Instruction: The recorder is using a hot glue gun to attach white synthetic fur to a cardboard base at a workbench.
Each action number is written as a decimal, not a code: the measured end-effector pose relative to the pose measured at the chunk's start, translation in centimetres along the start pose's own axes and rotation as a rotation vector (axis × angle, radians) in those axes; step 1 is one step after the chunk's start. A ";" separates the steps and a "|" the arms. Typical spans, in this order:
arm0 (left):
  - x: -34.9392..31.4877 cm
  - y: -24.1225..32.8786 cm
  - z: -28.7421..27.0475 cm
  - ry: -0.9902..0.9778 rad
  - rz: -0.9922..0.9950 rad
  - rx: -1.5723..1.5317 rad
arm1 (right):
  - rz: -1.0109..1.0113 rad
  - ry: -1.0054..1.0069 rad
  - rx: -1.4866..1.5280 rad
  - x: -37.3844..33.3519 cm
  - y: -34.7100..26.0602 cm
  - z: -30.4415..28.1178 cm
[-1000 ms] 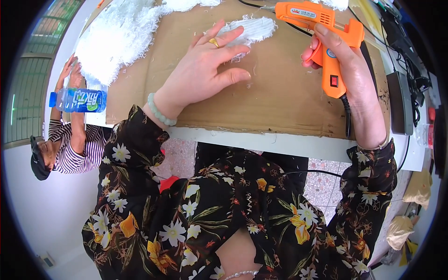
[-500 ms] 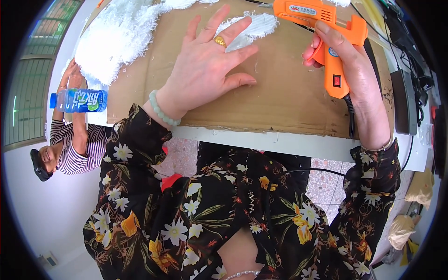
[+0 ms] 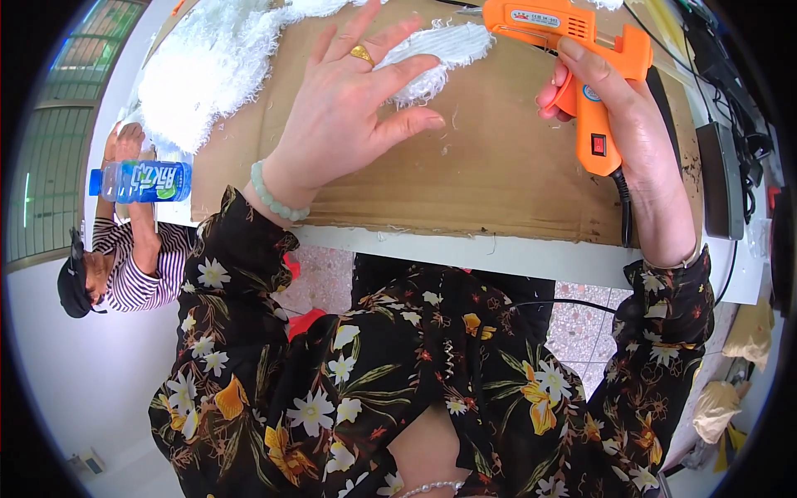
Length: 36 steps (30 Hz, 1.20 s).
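My right hand [image 3: 623, 100] is wrapped round the handle of an orange hot glue gun [image 3: 596, 133], its nozzle pointing left near the top of the view. Fingers spread and holding nothing, my left hand [image 3: 344, 104] hovers over the cardboard sheet [image 3: 498, 174]. Just beyond its fingertips lies a white, frayed-edged fabric piece [image 3: 452, 50], partly covered by the fingers. A heap of fluffy white fringed material [image 3: 207, 75] rests to the left of that hand.
A blue-labelled drink bottle [image 3: 141, 181] lies at the left edge. Beyond it a person in a striped shirt [image 3: 154, 270] works with both hands. On the right are a grey box [image 3: 719, 183] and black cables [image 3: 747, 124]. The glue gun's cord [image 3: 624, 216] hangs down.
My left hand has shifted up and to the left, uncovering more of the frayed fabric piece. The right hand and glue gun stay nearly still. The other person's head has lowered.
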<state>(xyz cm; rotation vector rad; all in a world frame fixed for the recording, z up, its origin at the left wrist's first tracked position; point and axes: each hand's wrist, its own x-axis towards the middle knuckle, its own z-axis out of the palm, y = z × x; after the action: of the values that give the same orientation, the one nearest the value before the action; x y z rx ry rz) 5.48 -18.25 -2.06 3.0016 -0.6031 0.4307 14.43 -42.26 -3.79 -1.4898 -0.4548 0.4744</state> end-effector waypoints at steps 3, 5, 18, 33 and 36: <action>0.6 0.3 1.2 0.071 0.128 -0.148 | 0.004 -0.001 -0.008 0.1 0.3 -0.2; 1.2 1.4 1.2 -0.012 0.142 0.030 | 0.008 0.009 -0.013 -0.1 0.3 -0.5; 1.8 -2.2 3.0 0.573 0.565 0.222 | 0.021 -0.008 0.024 0.0 0.5 -0.2; -1.3 1.9 0.4 -0.018 0.185 0.005 | 0.015 -0.044 0.042 0.2 0.9 -0.6; -1.1 1.4 1.3 -0.158 0.158 0.080 | 0.029 -0.034 0.041 0.2 0.6 -0.4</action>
<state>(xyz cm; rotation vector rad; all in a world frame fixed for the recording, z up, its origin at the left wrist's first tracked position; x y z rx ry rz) 4.25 -19.26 -3.59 3.0970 -0.8592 0.2307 14.75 -42.45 -4.43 -1.4527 -0.4477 0.5296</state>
